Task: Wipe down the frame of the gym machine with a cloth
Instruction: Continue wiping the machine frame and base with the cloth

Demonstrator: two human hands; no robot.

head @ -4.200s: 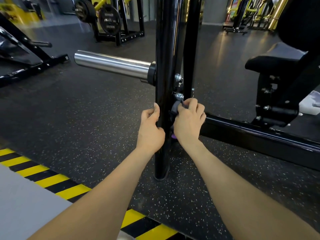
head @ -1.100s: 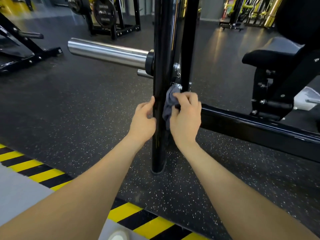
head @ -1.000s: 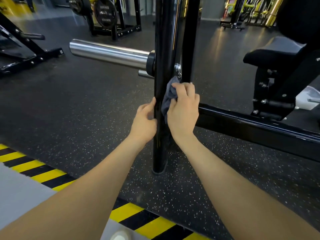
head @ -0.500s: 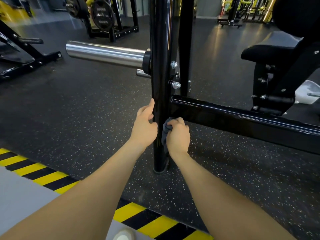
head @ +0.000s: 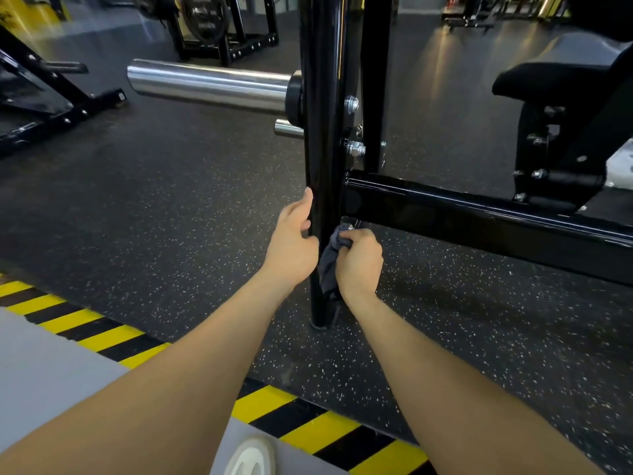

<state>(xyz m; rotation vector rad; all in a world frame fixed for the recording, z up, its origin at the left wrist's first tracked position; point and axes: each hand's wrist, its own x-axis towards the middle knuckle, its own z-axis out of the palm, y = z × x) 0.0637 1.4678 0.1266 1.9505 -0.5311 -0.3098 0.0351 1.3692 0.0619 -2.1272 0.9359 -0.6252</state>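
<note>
the right hand [head: 359,260] has dropped from the bolts to below the crossbar [head: 479,217], bunching the grey cloth [head: 330,265] against the upright post [head: 322,166]; the left hand [head: 293,245] still braces it, fingers loose; lower frame likely nearly done

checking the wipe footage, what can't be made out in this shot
- Head view: most of the cloth is hidden by the right hand gripping it, so its size is unclear.
- The upright post runs off the top edge; its far side is out of sight.
- The left hand fingertips are hidden behind the post.
- Lettering on the weight plate is too blurred to read.
</note>
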